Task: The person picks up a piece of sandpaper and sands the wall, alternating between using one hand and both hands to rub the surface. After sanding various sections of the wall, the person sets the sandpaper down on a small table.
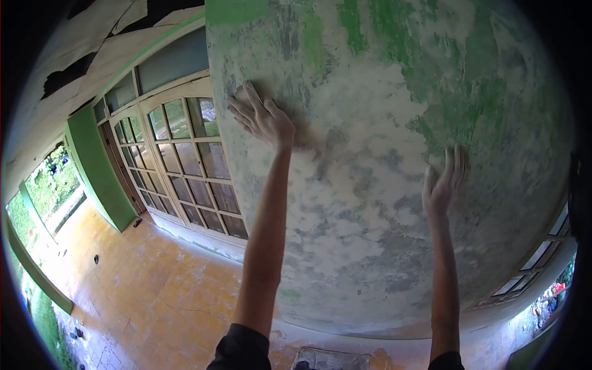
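Patches of green paint and whitish, chalky filler cover the wall [364,123] in front of me. Against its upper left part lies my left hand [265,120], palm to the surface with fingers spread. A brownish shadow shows beside that hand; whether anything sits under the palm is hidden. Farther right and a little lower, my right hand [444,185] is at the wall too, its fingers stretched upward and slightly blurred. I see nothing held in it. Both forearms reach up from dark sleeves.
Left of the wall stands a cream-framed glass door [191,157], with a green pillar [95,166] beyond it. Below is an orange tiled floor [154,277] with dusty patches. A greyish flat rectangular object [333,357] lies at the wall's foot. Slatted window openings [533,256] are at right.
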A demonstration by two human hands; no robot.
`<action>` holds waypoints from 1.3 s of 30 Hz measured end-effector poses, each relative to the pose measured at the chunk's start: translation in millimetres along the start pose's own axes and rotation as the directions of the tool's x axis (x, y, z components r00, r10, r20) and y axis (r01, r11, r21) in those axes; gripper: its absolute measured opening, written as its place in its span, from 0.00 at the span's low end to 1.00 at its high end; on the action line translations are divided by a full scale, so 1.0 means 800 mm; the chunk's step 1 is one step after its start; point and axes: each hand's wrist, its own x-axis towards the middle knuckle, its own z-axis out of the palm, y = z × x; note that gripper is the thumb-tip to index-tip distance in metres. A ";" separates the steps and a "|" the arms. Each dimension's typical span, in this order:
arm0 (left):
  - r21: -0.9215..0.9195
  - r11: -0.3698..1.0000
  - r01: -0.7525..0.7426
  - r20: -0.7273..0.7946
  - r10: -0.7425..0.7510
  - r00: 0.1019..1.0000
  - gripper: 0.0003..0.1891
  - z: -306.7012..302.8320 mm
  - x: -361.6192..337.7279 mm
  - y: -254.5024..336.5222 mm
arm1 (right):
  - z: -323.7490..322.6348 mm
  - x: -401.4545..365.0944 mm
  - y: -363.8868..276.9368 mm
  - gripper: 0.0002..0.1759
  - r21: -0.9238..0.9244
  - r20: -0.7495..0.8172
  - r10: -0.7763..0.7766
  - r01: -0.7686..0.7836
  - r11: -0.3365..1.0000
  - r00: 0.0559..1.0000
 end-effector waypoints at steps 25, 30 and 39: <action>-0.214 0.572 -0.791 0.228 0.817 0.529 0.26 0.013 0.025 0.051 | 0.018 0.021 0.005 0.35 -0.084 -0.003 0.041 -0.042 0.996 0.999; -0.035 0.951 -0.307 0.184 0.309 0.933 0.29 0.017 0.079 0.019 | 0.018 0.022 0.005 0.34 -0.089 0.000 0.051 -0.050 0.995 0.999; -0.044 0.848 -0.527 0.140 0.528 0.838 0.34 0.003 0.011 0.023 | 0.016 0.023 0.001 0.33 -0.092 0.011 0.071 -0.070 0.993 0.997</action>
